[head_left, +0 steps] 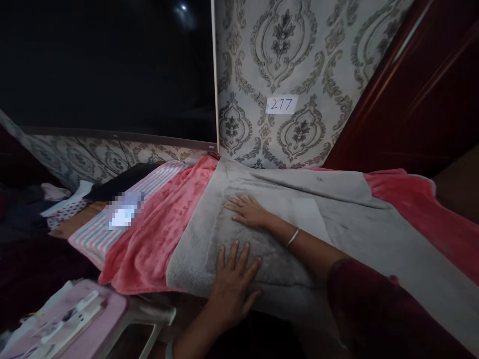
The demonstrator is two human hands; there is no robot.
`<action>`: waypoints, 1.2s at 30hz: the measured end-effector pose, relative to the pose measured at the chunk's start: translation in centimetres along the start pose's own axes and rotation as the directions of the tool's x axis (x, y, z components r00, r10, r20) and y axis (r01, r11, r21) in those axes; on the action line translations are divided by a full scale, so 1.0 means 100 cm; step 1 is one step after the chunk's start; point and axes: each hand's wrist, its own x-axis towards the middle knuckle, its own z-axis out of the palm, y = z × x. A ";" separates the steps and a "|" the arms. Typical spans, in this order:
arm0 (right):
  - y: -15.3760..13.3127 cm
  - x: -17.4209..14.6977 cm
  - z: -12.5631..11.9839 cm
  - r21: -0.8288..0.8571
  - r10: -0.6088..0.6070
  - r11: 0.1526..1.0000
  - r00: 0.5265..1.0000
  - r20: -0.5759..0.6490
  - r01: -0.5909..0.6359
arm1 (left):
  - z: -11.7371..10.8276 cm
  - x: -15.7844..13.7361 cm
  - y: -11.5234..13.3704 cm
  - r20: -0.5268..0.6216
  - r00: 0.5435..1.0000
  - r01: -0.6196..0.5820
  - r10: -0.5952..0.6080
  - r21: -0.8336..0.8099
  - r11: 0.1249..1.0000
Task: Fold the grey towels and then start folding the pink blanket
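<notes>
A darker grey plush cloth lies flat on a wide light grey cloth. My right hand rests palm down near the darker cloth's far edge, fingers spread. Nearer to me, my left hand lies over its front edge, also with fingers spread. Neither hand grips anything. Beside my right wrist is a flat white piece, partly hidden by the forearm; whether it is paper or fabric I cannot tell.
Pink plush blankets show under the grey cloth at both ends. A striped cloth carries a blurred, bright item. A pink stool stands at lower left. Behind are a large dark screen, patterned wallpaper and a label reading 277.
</notes>
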 end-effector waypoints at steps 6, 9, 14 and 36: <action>0.020 0.041 -0.003 0.012 0.088 0.996 0.995 0.036 -0.089 | 0.001 -0.001 -0.001 -0.005 1.000 -0.006 0.006 -0.023 1.000; 0.024 0.053 -0.003 0.037 0.149 0.988 0.987 0.055 -0.151 | 0.000 -0.001 -0.001 -0.001 1.000 -0.008 0.008 -0.041 0.999; 0.025 0.057 -0.002 0.083 0.190 0.977 0.980 0.065 -0.195 | 0.001 -0.002 -0.002 0.008 1.000 0.004 -0.003 -0.069 0.998; -0.033 0.012 0.007 -0.012 -0.162 0.987 0.986 0.044 0.163 | 0.001 -0.028 -0.015 -0.109 0.987 0.116 -0.118 -0.019 0.993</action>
